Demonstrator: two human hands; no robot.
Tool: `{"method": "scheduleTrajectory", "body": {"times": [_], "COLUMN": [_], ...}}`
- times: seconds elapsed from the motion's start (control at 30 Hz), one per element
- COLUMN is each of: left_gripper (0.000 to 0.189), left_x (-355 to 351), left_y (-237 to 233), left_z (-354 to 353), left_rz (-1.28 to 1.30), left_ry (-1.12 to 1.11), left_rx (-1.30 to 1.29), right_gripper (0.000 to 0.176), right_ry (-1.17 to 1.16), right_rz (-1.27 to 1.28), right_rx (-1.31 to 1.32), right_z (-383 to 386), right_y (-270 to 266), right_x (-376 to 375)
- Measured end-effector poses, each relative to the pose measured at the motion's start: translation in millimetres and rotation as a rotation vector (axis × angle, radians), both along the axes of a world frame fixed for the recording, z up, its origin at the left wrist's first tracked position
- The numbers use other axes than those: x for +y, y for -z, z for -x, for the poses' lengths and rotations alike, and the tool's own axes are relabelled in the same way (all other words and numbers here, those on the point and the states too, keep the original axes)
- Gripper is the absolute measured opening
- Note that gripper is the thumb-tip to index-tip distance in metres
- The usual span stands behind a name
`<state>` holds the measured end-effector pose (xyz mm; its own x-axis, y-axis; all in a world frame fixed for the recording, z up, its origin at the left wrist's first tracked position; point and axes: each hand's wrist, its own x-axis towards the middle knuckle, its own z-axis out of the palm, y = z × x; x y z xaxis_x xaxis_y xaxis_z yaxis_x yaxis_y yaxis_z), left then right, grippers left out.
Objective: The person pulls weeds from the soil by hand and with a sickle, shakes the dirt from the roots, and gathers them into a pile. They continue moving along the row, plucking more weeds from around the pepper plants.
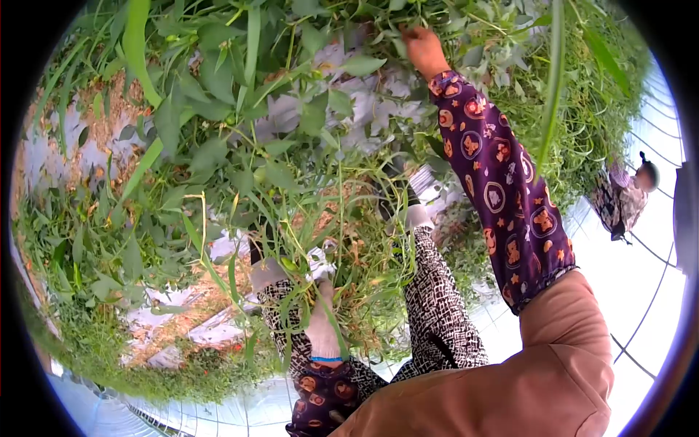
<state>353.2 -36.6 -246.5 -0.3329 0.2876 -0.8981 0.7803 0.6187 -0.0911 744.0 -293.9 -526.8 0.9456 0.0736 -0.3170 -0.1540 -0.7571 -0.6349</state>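
Observation:
My right hand [424,52], bare below a purple patterned sleeve cover, reaches far forward into the leafy green plants [211,73]. Its fingers look curled in among the stems, and leaves hide what they grip. Low in front of my body is my left hand [324,324], in a pale glove with a blue cuff edge. A loose bunch of long grass [364,291], green with dry straw-coloured parts, lies over and beside this hand. The gloved fingers appear closed around it, though blades cover part of them.
Pale plastic film [357,102] covers the ground, with dry brown litter [116,105] on it. My legs in black-and-white patterned trousers [440,309] stand among the plants. Another person [622,193] is off to the right by the ribbed greenhouse wall [648,291]. Long blades hang close to the camera.

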Motion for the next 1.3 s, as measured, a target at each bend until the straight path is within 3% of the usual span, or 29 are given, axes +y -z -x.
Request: {"method": "scheduleTrajectory", "body": {"times": [0.03,0.07,0.1,0.13,0.17,0.23,0.33,0.37,0.43,0.47,0.5,0.6,0.67,0.73,0.77,0.83,0.87,0.9,0.97,1.0,1.07,1.13,1.23,1.3], "left_gripper": [0.042,0.042,0.044,0.046,0.043,0.043,0.044,0.045,0.046,0.046,0.048,0.053,0.05,0.045,0.031,0.018,0.017,0.017,0.02,0.023,0.04,0.028,0.026,0.027], "left_x": [-1,-1,-3,-2,5,5,2,2,9,8,3,10,9,2,-1,-3,-4,-3,3,5,4,1,-1,0], "left_y": [-1,-3,-13,-19,-17,-15,-9,-4,15,15,10,7,12,4,3,5,11,15,21,22,20,34,37,24], "left_z": [-8,-15,-40,-63,-78,-68,-24,-10,13,11,7,16,25,5,-2,1,13,21,35,38,23,54,66,37], "left_rz": [0.005,0.01,0.015,0.016,0.155,0.151,0.158,0.159,0.307,0.299,0.258,0.293,0.324,0.27,0.16,0.055,0.03,0.019,0.076,0.142,0.262,0.13,0.052,0.045], "left_ry": [-0.006,-0.012,-0.015,-0.015,0.084,0.104,0.15,0.167,0.133,0.137,0.141,0.18,0.212,0.185,0.094,-0.001,0.032,0.047,0.141,0.222,0.245,0.166,0.149,0.16], "left_rx": [-0.033,-0.067,0.057,0.181,0.336,0.271,0.084,0.019,0.444,0.442,0.216,-0.014,-0.016,-0.089,-0.099,-0.115,-0.12,-0.124,-0.22,-0.312,0.006,-0.043,-0.098,-0.225], "right_gripper": [0.026,0.028,0.029,0.029,0.033,0.038,0.068,0.07,0.065,0.063,0.061,0.054,0.049,0.045,0.043,0.04,0.041,0.041,0.045,0.04,0.033,0.031,0.028,0.026], "right_ry": [-0.001,0.048,0.102,0.107,-0.02,-0.141,-0.373,-0.307,-0.357,-0.407,-0.452,-0.534,-0.528,-0.459,-0.357,0.072,0.122,0.164,0.233,0.071,-0.205,-0.297,-0.163,-0.11], "right_rz": [0.01,0.202,0.39,0.389,0.486,0.575,0.812,0.637,0.588,0.586,0.574,0.486,0.344,0.063,-0.17,-0.646,-0.82,-0.996,-0.704,-0.324,0.602,0.551,0.234,0.02], "right_rx": [-0.016,0.006,0.031,0.022,0.042,0.065,-0.274,-0.279,-0.183,-0.145,-0.097,-0.05,-0.004,0.071,0.128,0.363,0.34,0.32,0.36,0.235,0.004,-0.06,-0.303,-0.413], "right_z": [-2,0,2,4,8,18,26,29,26,22,15,11,5,-5,-6,-5,-8,-9,-29,-30,-34,-26,2,15], "right_y": [-3,-4,-5,-11,-21,-25,11,56,87,99,106,104,95,80,66,54,59,98,127,130,83,35,27,24], "right_x": [-2,1,7,16,30,57,83,78,88,91,94,86,77,62,53,39,37,16,2,13,61,67,57,56]}}
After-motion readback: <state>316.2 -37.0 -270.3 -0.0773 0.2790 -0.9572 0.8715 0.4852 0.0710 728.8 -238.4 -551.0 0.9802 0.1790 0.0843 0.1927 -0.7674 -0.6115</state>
